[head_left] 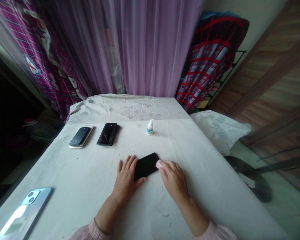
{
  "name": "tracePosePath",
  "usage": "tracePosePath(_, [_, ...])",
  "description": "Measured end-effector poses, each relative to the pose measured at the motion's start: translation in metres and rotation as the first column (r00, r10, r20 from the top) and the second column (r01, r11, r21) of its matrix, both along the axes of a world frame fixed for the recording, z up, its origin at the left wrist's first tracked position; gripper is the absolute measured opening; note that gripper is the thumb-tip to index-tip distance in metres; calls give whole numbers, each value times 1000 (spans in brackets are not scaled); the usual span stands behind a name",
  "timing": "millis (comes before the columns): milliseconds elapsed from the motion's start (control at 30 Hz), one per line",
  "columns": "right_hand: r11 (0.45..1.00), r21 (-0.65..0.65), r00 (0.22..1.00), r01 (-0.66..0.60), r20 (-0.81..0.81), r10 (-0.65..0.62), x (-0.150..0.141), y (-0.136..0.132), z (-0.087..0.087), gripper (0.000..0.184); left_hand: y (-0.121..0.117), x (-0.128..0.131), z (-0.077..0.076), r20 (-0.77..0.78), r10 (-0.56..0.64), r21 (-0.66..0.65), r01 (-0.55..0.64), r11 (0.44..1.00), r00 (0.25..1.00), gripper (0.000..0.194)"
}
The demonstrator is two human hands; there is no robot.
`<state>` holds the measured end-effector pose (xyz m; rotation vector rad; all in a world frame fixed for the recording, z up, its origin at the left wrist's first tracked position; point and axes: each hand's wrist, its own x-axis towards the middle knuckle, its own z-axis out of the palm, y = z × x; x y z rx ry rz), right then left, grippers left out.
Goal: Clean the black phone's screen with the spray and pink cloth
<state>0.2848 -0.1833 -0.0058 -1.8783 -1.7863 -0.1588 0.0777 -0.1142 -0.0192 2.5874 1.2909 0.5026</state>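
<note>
A black smartphone (146, 166) lies slantwise on the white-covered table, dark face up. My left hand (127, 175) grips its left end, thumb along the near edge and fingers at the far side. At the phone's right end, my right hand (174, 178) pinches a small pink cloth (159, 164) that touches the phone's edge. Most of the cloth is hidden inside my fingers. Beyond the phone stands a small white spray bottle (150, 127) with a blue label, upright and apart from both hands.
Two stacked phones (82, 136) lie at the back left, beside another pair of dark phones (108, 134). A silvery-blue phone (27, 213) rests back up at the near left. A plastic bag (218, 128) hangs by the table's right edge. Purple curtains (152, 46) close off the far side.
</note>
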Motion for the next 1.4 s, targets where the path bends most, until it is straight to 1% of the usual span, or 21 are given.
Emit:
tracePosePath(133, [1000,-30,1000,3,6,-3,5,17,1,26,1,1,1,-11,-21,-24,21,1000,1000,73])
tracePosePath(233, [998,-68,1000,7,-15,-8,6,33,3,23,2,1,4,-18,-23,-44,22,999,1000,72])
tracePosePath(367, [993,-113,999,37,-27,-40,1,56,6,19,1,3,7,-20,-11,-64,9,998,1000,71])
tracePosePath(467, [992,-121,999,39,-23,-42,-3,65,8,20,0,4,10,-15,1,-69,-2,998,1000,70])
tracePosePath(533, [993,-117,999,32,-29,-36,-3,62,9,21,-1,5,11,-10,7,-68,-7,998,1000,69])
tracePosePath(600, [993,-114,999,26,-32,-30,-1,52,8,24,-1,5,11,-2,11,-55,-11,998,1000,67])
tracePosePath(700, [995,-97,999,17,-31,-20,3,34,5,27,-1,4,6,18,-2,-21,2,1000,1000,67])
tracePosePath(767, [997,-82,999,4,-45,-8,6,28,4,28,0,2,3,28,-25,-6,25,1000,999,69])
tracePosePath(833, [997,-77,998,-12,-64,7,7,33,4,27,1,1,1,32,-52,-1,52,999,998,71])
tracePosePath(900, [996,-85,997,-36,-72,30,7,45,5,26,4,-1,1,29,-77,-12,77,997,997,71])
tracePosePath(1000, [986,-112,990,-126,-76,118,10,65,8,23,9,-4,3,5,-117,-49,117,992,993,72])
tracePosePath(1067, [972,-130,978,-197,-96,185,15,71,8,20,12,-6,5,-8,-140,-62,139,988,990,73])
tracePosePath(1133, [960,-137,965,-246,-127,229,21,69,6,19,13,-11,4,-9,-129,-49,128,991,992,74])
tracePosePath(1267, [951,-110,947,-290,-174,269,30,56,1,18,12,-24,0,17,-46,-11,46,999,999,76])
tracePosePath(1400, [944,-93,937,-318,-185,297,26,55,3,16,11,-30,-2,15,-46,-24,46,999,999,73])
